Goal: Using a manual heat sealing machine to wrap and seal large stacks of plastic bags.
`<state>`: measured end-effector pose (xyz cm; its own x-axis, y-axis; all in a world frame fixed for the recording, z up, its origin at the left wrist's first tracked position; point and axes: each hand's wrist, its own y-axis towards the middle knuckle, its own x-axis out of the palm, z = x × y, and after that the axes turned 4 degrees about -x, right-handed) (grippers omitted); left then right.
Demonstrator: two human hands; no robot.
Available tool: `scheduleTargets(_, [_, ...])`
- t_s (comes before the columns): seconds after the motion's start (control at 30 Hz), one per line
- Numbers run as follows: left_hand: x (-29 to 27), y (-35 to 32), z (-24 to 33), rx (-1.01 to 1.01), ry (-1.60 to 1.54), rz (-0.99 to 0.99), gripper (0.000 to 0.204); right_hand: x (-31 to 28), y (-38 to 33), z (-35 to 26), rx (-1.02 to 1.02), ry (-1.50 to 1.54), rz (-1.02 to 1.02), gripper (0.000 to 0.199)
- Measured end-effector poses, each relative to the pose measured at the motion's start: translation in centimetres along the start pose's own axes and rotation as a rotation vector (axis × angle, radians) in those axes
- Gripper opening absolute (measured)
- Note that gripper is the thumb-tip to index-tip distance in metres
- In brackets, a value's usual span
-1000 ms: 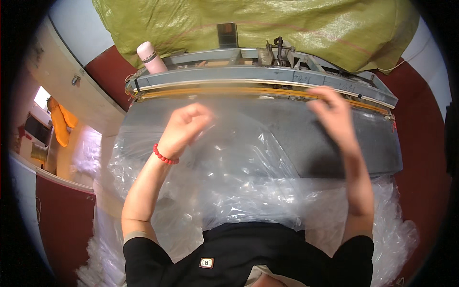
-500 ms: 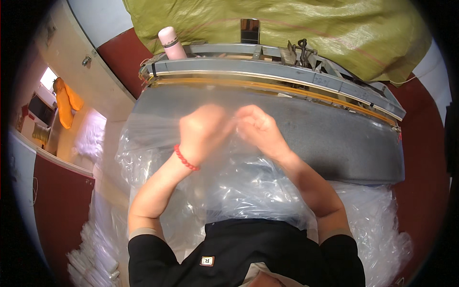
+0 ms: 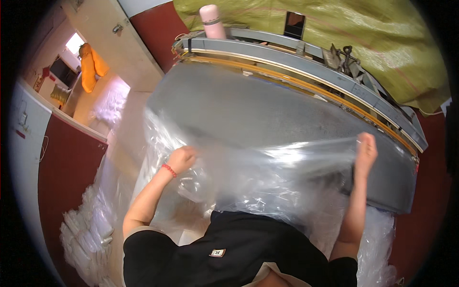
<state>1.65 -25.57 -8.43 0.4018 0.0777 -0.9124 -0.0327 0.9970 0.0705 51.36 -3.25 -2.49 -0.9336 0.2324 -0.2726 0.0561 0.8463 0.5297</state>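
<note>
Clear plastic film (image 3: 287,155) stretches between my two hands, low over a dark grey padded work surface (image 3: 229,103). My left hand (image 3: 183,159), with a red bead bracelet at its wrist, is closed on one end of the film at the surface's near left side. Farther right, my right hand (image 3: 366,149) is raised with its fingers wrapped round the film's other end. Between the hands the film is blurred and shiny, and its loose part bunches in front of my body.
A grey metal bar (image 3: 287,60) with an orange strip (image 3: 296,85) runs along the far edge. Behind it stand a pink bottle (image 3: 213,23) and a metal clamp (image 3: 345,57). Green-yellow sheeting (image 3: 382,28) hangs beyond. Piles of clear plastic (image 3: 88,239) lie at the lower left, by a door.
My hands were together over the middle of the surface. Now they are wide apart, the right far to the right and the left nearer me, with the film drawn between them. The view has turned.
</note>
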Motion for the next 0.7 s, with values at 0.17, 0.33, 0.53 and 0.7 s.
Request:
scheduleTargets(0.17, [4.8,-8.5,-11.5,-0.422,0.371,-0.226,0.022,-11.5,1.1,4.5,0.084,-0.183,0.266,0.018])
scheduleTargets(0.33, [1.4,-6.9,-15.6,-0.587,0.576,-0.072,0.026,-16.1,1.7,4.7,0.068,-0.177,0.292,0.021])
scheduleTargets(0.53, [-8.9,0.8,-7.3,-0.42,0.776,0.22,0.01,-18.5,1.6,6.3,0.132,-0.258,0.27,0.022])
scheduleTargets(0.7, [-0.6,-4.5,-2.0,0.275,0.557,-0.093,0.009,-23.1,1.2,8.4,0.172,-0.199,0.388,0.023])
